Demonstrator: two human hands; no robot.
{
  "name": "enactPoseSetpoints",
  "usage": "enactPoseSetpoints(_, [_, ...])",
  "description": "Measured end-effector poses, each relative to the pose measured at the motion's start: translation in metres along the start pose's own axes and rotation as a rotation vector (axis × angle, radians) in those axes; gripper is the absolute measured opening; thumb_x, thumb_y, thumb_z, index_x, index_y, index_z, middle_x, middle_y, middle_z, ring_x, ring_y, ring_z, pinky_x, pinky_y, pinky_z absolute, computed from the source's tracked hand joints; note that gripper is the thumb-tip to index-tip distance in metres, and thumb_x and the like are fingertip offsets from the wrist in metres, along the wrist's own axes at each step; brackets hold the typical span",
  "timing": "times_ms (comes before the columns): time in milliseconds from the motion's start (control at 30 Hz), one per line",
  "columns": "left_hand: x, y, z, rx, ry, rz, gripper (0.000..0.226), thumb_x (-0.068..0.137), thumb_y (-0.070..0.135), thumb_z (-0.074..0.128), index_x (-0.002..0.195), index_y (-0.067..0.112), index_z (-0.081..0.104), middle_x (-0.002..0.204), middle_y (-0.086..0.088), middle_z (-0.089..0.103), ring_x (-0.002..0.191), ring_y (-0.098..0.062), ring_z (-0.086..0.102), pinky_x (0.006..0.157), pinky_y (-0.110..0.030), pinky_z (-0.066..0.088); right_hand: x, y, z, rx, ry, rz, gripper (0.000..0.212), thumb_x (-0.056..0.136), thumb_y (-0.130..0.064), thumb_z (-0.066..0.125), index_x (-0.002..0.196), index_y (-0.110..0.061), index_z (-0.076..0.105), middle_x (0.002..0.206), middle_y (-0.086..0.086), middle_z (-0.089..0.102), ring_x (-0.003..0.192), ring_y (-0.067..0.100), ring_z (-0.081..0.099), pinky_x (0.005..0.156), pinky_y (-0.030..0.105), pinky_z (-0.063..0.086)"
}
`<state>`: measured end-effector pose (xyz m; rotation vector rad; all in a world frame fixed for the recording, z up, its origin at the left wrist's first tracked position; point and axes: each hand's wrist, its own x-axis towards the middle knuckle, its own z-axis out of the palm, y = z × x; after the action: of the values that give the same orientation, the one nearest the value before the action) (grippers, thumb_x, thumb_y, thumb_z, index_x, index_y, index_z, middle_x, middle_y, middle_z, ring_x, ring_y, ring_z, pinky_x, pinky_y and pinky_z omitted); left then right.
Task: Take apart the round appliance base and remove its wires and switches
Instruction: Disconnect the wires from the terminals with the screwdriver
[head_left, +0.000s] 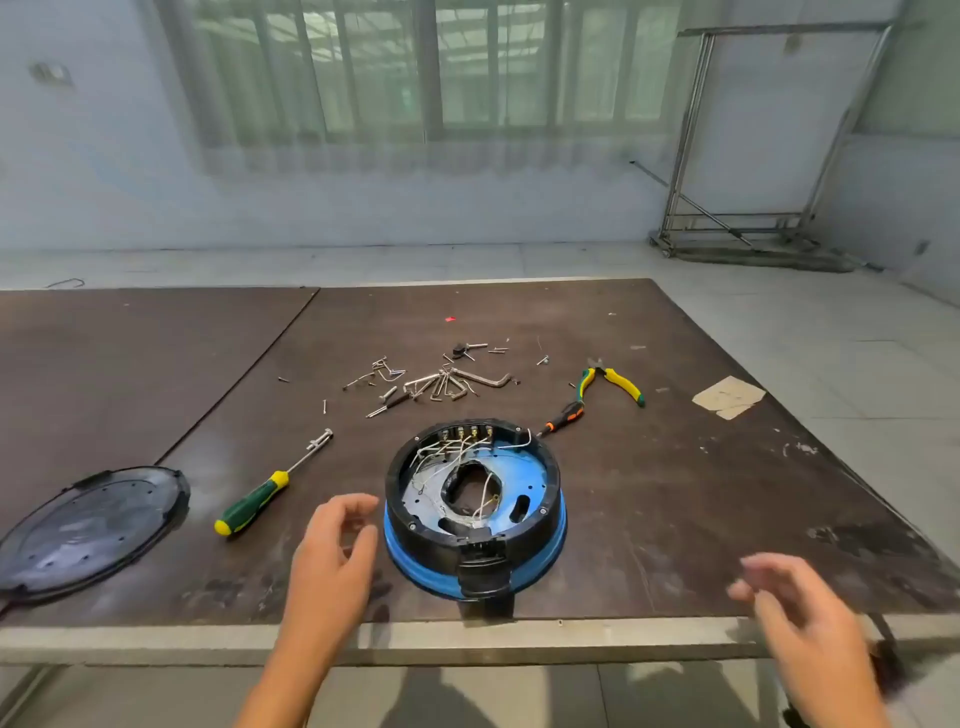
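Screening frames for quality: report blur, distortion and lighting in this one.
Head view: the right hand is motion-blurred, the left hand only slightly; the round base and screwdriver are sharp; the wide-angle lens slants the window bars; daylight through them is soft.

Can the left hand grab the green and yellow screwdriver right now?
Probably yes. The left hand is empty with loose fingers, and the screwdriver lies just to its left with nothing between them.

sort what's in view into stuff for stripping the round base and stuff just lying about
For the job: round base, white wires, switches at its far rim, green screwdriver, orange screwdriver, pliers, hex keys.
Lying about: black cover already off, tan paper patch, red scrap, metal rack behind.
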<state>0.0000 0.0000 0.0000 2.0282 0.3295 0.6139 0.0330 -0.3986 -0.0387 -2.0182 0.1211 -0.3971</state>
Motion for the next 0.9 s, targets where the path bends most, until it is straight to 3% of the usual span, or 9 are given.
enactPoseSetpoints(100, [0.035,0.002,0.03,0.022,-0.082,-0.005,0.033,0.094,0.014,0.059,0.106,0.044,0.054,0.114,0.019,0.053,0.107,-0.001,0.055,0.082,-0.018,0.044,0.049,-0.028,0.049,-0.066,-0.131,-0.061,0.038,0.093,0.002,0.061,0.099,-0.035,0.064,0.085,-0.007,0.074,0.081,0.026,0.067,0.075,0.039,0.056])
enactPoseSetpoints(200, [0.054,-0.009,0.057,0.035,-0.1,-0.054,0.039,0.091,0.015,0.062,0.121,0.039,0.052,0.127,0.012,0.046,0.116,-0.018,0.052,0.1,-0.038,0.044,0.097,-0.045,0.103,-0.15,-0.191,0.0,0.021,0.097,-0.012,0.061,0.111,-0.027,0.059,0.091,-0.003,0.07,0.075,0.021,0.067,0.063,0.036,0.054])
enactPoseSetpoints(267, [0.061,-0.023,0.065,-0.066,-0.073,-0.114,0.048,0.091,0.011,0.061,0.125,0.041,0.047,0.129,0.014,0.046,0.114,0.0,0.052,0.101,-0.03,0.042,0.129,-0.047,0.134,-0.253,-0.282,0.064,0.028,0.097,-0.019,0.058,0.124,-0.024,0.054,0.088,-0.005,0.066,0.077,0.015,0.065,0.065,0.033,0.05])
enactPoseSetpoints(367, [0.071,-0.033,0.07,-0.15,-0.071,-0.161,0.054,0.089,0.004,0.058,0.121,0.047,0.049,0.117,0.031,0.054,0.104,0.024,0.047,0.087,-0.016,0.039,0.177,-0.054,0.177,-0.383,-0.357,0.012,0.039,0.098,-0.027,0.054,0.137,-0.022,0.049,0.1,0.002,0.067,0.098,0.026,0.064,0.082,0.036,0.047])
enactPoseSetpoints(467, [0.075,-0.037,0.071,-0.152,-0.106,-0.173,0.052,0.089,-0.001,0.056,0.116,0.044,0.057,0.119,0.024,0.059,0.114,0.003,0.053,0.096,-0.028,0.043,0.211,-0.056,0.212,-0.499,-0.463,-0.024,0.042,0.104,-0.034,0.048,0.144,-0.024,0.048,0.134,0.01,0.062,0.121,0.031,0.058,0.094,0.037,0.045])
enactPoseSetpoints(533, [0.077,-0.04,0.069,-0.152,-0.114,-0.169,0.052,0.089,-0.003,0.054,0.115,0.042,0.06,0.123,0.017,0.059,0.117,-0.007,0.054,0.098,-0.032,0.043,0.223,-0.056,0.231,-0.584,-0.529,-0.04,0.041,0.106,-0.036,0.043,0.143,-0.021,0.053,0.142,0.009,0.059,0.128,0.031,0.055,0.104,0.04,0.044])
enactPoseSetpoints(667, [0.077,-0.038,0.068,-0.115,-0.13,-0.153,0.053,0.089,-0.005,0.052,0.119,0.038,0.062,0.122,0.024,0.053,0.114,0.002,0.047,0.085,-0.01,0.036,0.227,-0.054,0.247,-0.667,-0.515,-0.03,0.03,0.105,-0.039,0.046,0.114,-0.016,0.063,0.118,0.011,0.067,0.108,0.03,0.061,0.09,0.042,0.051])
enactPoseSetpoints(800, [0.077,-0.035,0.065,-0.086,-0.156,-0.167,0.055,0.09,-0.004,0.049,0.123,0.039,0.06,0.124,0.022,0.048,0.111,0.007,0.041,0.092,-0.023,0.033,0.225,-0.046,0.24,-0.571,-0.417,-0.011,0.007,0.095,-0.019,0.063,0.1,-0.015,0.06,0.106,0.009,0.066,0.099,0.028,0.062,0.086,0.043,0.054])
enactPoseSetpoints(900, [0.077,-0.031,0.061,-0.053,-0.185,-0.18,0.06,0.089,-0.006,0.046,0.123,0.043,0.057,0.124,0.024,0.047,0.111,0.003,0.04,0.089,-0.025,0.032,0.218,-0.045,0.223,-0.316,-0.274,0.028,0.011,0.093,-0.012,0.065,0.101,-0.017,0.059,0.102,0.003,0.063,0.088,0.021,0.06,0.072,0.032,0.048])
